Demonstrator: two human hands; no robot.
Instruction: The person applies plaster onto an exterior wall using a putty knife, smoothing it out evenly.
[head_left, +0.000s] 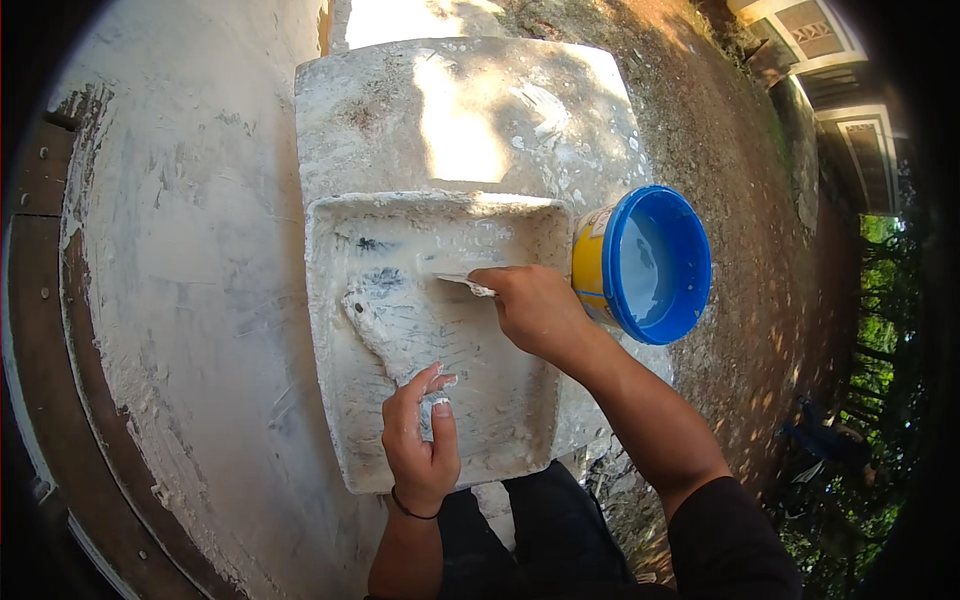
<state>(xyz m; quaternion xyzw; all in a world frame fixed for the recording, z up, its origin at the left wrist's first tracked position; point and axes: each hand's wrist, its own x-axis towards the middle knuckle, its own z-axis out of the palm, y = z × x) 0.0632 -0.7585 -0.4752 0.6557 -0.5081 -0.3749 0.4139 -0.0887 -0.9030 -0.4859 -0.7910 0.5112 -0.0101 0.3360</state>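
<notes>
A pale, plaster-smeared rectangular tray (563,390) lies in front of me, coated inside with wet white paste. My right hand (540,310) is closed round a flat scraper (462,281) over the tray's upper middle; its handle is hidden in my grip. Near the tray's lower left, my left hand (418,440) is half curled, thumb and fingers apart, with white paste on the fingertips. Just beyond those fingers, a paste-covered tool handle (372,330) with a small hole at its end lies in the tray; its other end cannot be made out.
Right of the tray stands a yellow bucket with a blue rim (622,260), holding cloudy liquid. Tray and bucket rest on a spattered board (370,110). A plastered wall (200,250) runs along the left, beside a brown frame. Another person (828,437) is far off at the right.
</notes>
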